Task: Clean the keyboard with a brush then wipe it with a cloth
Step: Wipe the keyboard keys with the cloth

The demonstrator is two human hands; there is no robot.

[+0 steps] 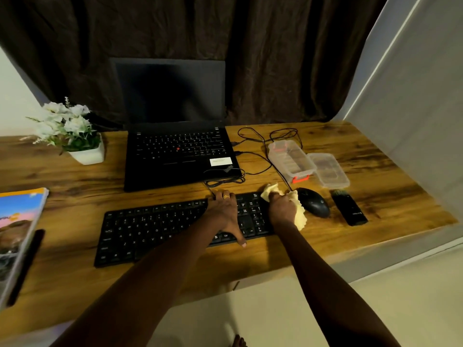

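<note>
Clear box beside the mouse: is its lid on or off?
Off. The clear box stands open-topped, red latch at its near end; its lid lies flat on the desk beside it.

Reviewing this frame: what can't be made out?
Head view:
Some keys of the black keyboard: covered by the left hand.
Keyboard's right end: hidden by the right hand gripping a crumpled yellow cloth.
Colourful book: cut off by left edge.
Lettering on the black brush: too small.
</note>
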